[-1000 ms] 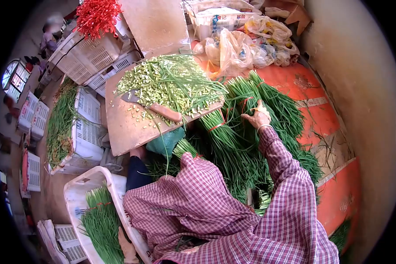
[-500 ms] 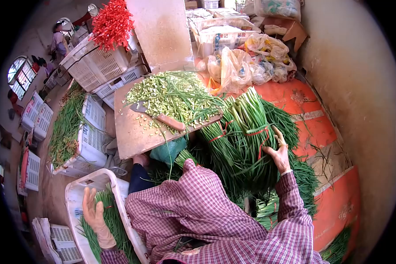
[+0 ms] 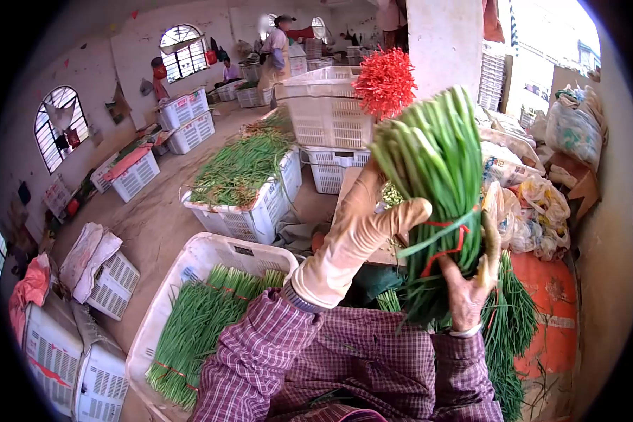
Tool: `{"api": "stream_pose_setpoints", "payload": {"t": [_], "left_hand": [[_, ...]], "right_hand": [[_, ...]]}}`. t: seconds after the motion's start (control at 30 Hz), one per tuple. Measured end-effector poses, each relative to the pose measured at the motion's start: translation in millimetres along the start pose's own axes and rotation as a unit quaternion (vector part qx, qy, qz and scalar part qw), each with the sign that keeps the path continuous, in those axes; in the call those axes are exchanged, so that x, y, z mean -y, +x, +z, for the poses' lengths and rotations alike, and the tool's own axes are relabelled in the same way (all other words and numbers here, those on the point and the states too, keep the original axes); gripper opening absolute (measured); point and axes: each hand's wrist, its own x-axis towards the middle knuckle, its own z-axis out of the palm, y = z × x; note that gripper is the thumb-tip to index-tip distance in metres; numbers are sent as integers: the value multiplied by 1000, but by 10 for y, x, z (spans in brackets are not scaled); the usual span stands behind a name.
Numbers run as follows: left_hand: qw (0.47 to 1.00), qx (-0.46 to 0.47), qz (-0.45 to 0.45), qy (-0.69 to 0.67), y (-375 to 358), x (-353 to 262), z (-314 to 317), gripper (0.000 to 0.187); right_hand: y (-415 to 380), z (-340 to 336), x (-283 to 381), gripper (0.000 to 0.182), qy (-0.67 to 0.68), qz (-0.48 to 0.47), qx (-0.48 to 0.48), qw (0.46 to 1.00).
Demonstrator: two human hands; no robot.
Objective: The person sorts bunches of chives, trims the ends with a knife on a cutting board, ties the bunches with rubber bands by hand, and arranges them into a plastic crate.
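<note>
A thick bundle of green stalks [image 3: 436, 162], bound with a red tie, is held up in front of my chest with its pale cut ends upward. My left hand [image 3: 362, 232], in a cream glove, presses against the bundle's left side with the thumb across its front. My bare right hand [image 3: 470, 281] wraps the lower right side, near the tie. At the lower left, a white crate [image 3: 144, 337] holds more tied bundles [image 3: 207, 323]. The board [image 3: 383, 253] with chopped stalks is mostly hidden behind my left hand and the bundle.
Green bundles [image 3: 510, 330] lie at the right by an orange floor covering [image 3: 552, 295]. Plastic bags [image 3: 534, 218] lie at the back right. A crate of loose greens [image 3: 260, 204] stands beyond. Red ties [image 3: 385, 83] hang by stacked crates [image 3: 330, 116]. A person [image 3: 278, 53] stands farther back.
My right hand has raised the bundle from the pile. My left hand has come from over the crate to the bundle. The view has turned left and up.
</note>
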Motion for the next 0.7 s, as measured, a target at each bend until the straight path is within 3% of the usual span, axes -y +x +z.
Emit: {"api": "stream_pose_setpoints", "payload": {"t": [0.07, 0.13, 0.2, 0.27, 0.3, 0.33, 0.37, 0.43, 0.47, 0.53, 0.57, 0.6, 0.63, 0.7], "left_hand": [[999, 10, 44, -25, 45, -98, 52, 71], [999, -47, 28, 4, -19, -169, -87, 65], [986, -67, 30, 150, -44, -310, -229, 64], [973, -97, -28, 208, -99, -448, -391, 63], [966, -88, -66, 236, -75, -558, -609, 64], [955, -80, -104, 265, -22, -668, -830, 66], [948, -54, -125, 287, 28, -770, -939, 68], [933, -21, -193, 304, 129, -919, -1138, 76], [932, -23, -199, 302, 186, -863, -1184, 76], [870, 24, -238, 432, 277, -717, -1274, 79], [877, 59, -243, 410, 322, -569, -1258, 83], [843, 88, -233, 476, 361, -375, -1338, 83], [877, 99, -247, 400, 361, -117, -1422, 89], [835, 109, -298, 449, 419, 391, -1681, 94]], "right_hand": [[22, 397, 85, 74, 12, -82, -1, 997], [-85, 736, 233, 82, 3, -53, 21, 998], [-281, 1021, 385, 92, 128, 70, 57, 988], [-470, 999, 483, 102, 99, 7, 159, 982], [-550, 961, 427, 108, 164, 5, 233, 959], [-610, 889, 346, 86, 190, 25, 293, 937], [-656, 831, 92, 68, 173, -24, 361, 916], [-600, 737, -393, 39, 100, -25, 397, 912], [-482, 717, -590, 28, 42, 26, 361, 931], [-338, 832, -1216, 27, -173, 69, 284, 941], [-304, 926, -1547, 29, -237, 59, 275, 930], [-291, 1007, -1824, 32, -300, 49, 265, 915], [-303, 1048, -2005, 35, -319, 49, 282, 903], [-320, 1108, -2215, 36, -337, 66, 328, 880]]}}
